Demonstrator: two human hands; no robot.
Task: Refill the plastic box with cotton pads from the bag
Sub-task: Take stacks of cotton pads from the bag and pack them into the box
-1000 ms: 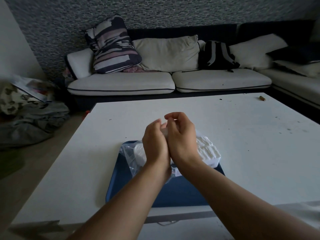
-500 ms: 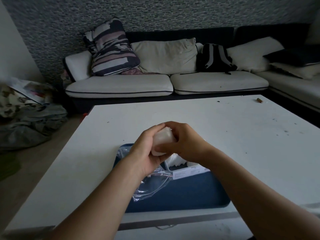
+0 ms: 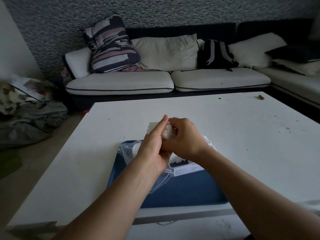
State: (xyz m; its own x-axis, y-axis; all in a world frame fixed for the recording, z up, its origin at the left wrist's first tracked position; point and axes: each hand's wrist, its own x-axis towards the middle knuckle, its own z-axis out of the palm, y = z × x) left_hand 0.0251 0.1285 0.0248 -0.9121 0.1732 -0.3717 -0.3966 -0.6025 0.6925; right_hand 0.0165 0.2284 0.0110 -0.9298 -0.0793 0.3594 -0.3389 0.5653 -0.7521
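My hands meet above the blue tray (image 3: pixel 181 189), holding a small translucent plastic box (image 3: pixel 167 132) between them. My right hand (image 3: pixel 185 138) wraps around the box from the right. On the left side my left hand (image 3: pixel 153 149) presses against it with fingers straight and pointing up. A pale flat part (image 3: pixel 152 126) shows behind those fingers. I cannot tell whether the box is open. The clear bag of white cotton pads (image 3: pixel 129 150) lies on the tray under my hands, mostly hidden by them.
The white table (image 3: pixel 242 135) carries the tray near its front edge. A small brown object (image 3: pixel 261 97) lies at the far right corner. Beyond stands a white sofa (image 3: pixel 121 84) with cushions and a black backpack (image 3: pixel 215 54). Clothes are piled on the floor at left (image 3: pixel 29 118).
My hands have turned the box between them above the bag. The left fingers went from curled around it to straight and upright. The view shifted slightly.
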